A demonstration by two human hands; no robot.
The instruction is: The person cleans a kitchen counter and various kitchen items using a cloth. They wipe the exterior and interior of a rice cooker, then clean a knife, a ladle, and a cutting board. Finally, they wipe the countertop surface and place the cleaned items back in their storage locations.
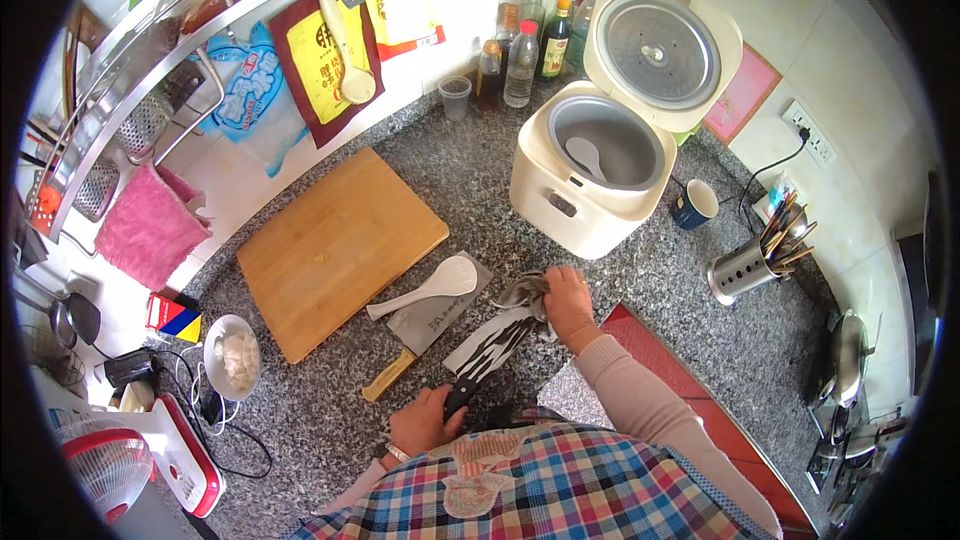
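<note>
My left hand [425, 420] grips the black handle of a kitchen knife [487, 345] with a black-and-white patterned blade, low in the middle of the view. To its right, my right hand [568, 306] is closed on a crumpled grey cloth [526, 292] at the far end of the blade. A cleaver [439, 322] with a wooden handle lies on the granite counter just left of the knife. A white rice paddle [439, 285] rests across the cleaver's blade. Beyond them lies a wooden cutting board [341, 247].
An open rice cooker [577, 217] with a paddle inside stands ahead, beside a blue cup [694, 206]. Bottles [520, 75] line the wall. At left are a bowl of white food [225, 337], cables and a fan [109, 465]; at right, a metal chopstick holder [739, 274].
</note>
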